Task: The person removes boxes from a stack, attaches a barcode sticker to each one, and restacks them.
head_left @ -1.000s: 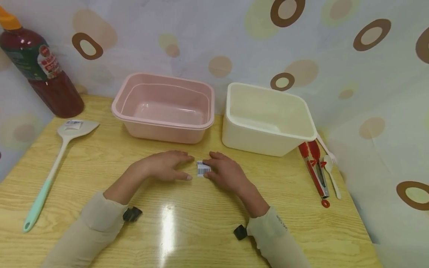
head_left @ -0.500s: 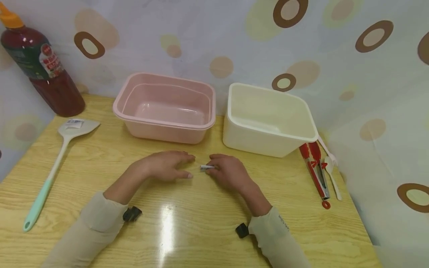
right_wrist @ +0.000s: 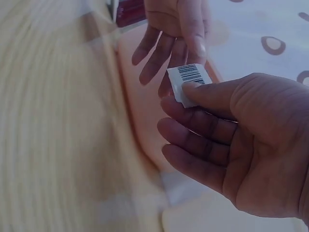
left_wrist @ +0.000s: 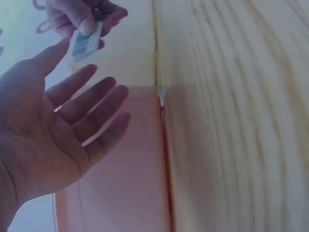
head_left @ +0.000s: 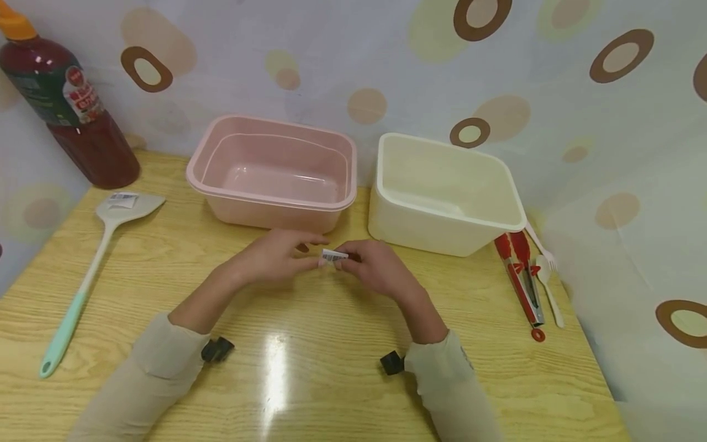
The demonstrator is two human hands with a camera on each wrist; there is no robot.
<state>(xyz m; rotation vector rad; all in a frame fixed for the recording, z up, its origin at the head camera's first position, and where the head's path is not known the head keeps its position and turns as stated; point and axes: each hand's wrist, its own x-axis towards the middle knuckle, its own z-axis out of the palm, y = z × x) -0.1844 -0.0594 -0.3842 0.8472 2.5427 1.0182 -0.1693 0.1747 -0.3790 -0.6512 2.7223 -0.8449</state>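
My right hand (head_left: 381, 267) pinches a small white barcode label (head_left: 334, 255) between thumb and fingers, a little above the table. In the right wrist view the label (right_wrist: 188, 79) has its black bars facing up, with the thumb across its lower edge. My left hand (head_left: 270, 258) is at the label's other side, fingers spread and relaxed. In the left wrist view the left thumb tip is close to the label (left_wrist: 86, 44); whether it touches, I cannot tell.
Behind the hands stand a pink basin (head_left: 270, 205) and a cream bin (head_left: 436, 230). A spatula (head_left: 85, 270) with another barcode label on its head and a red sauce bottle (head_left: 96, 135) are at left. Red tongs (head_left: 521, 282), a spoon (head_left: 547, 288) and a fork (head_left: 544, 248) lie at right.
The right hand has picked the label up off the table and raised it, moving it slightly away from me. The left hand has come forward and closer to the label.
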